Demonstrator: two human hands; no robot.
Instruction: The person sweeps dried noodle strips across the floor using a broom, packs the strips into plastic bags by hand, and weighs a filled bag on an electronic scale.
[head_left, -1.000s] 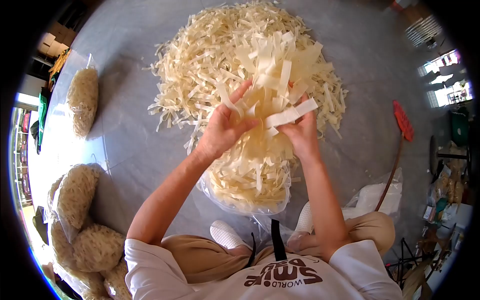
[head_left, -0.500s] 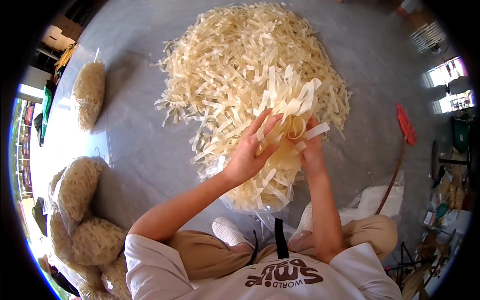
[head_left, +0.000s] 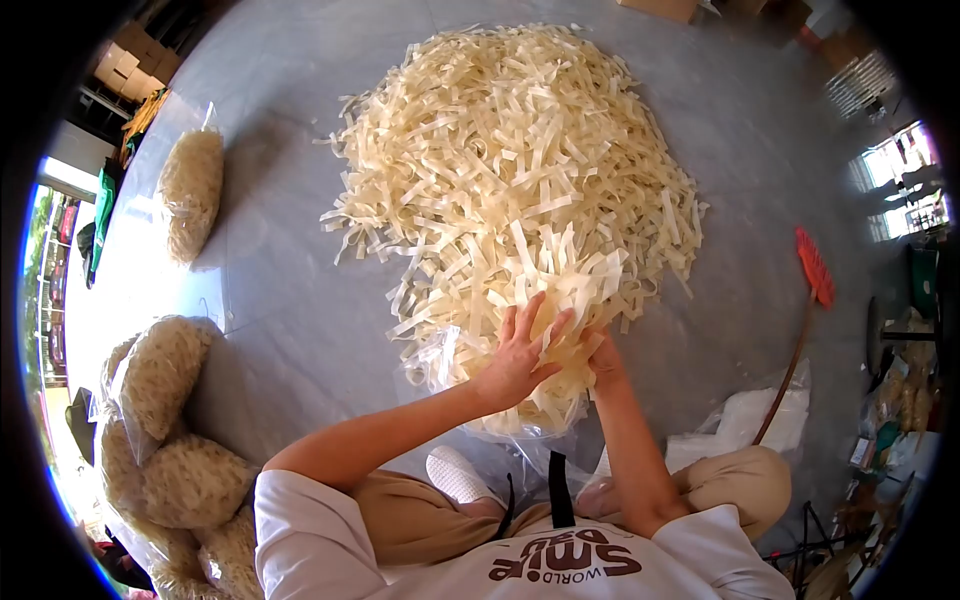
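A big pile of cream-coloured flat strips [head_left: 500, 150] covers the floor ahead of me. At its near end, a clear plastic bag [head_left: 435, 360] lies around part of the strips, close to my feet. My left hand [head_left: 515, 365] rests on the strips over the bag with its fingers spread. On the other side of this bunch, my right hand [head_left: 605, 358] presses against the strips, its fingers mostly hidden among them. Loose strips stick up just beyond both hands.
Several filled clear bags [head_left: 190, 475] are heaped at my left, and another filled bag [head_left: 190, 195] stands farther off. On the right are a red fly swatter [head_left: 815, 268] with a brown handle and folded clear plastic [head_left: 740, 410]. Grey floor [head_left: 290, 290] surrounds the pile.
Both hands have come down and nearer to me, from holding up a bunch of strips to pressing at the bag. That bunch now lies lower, over the bag.
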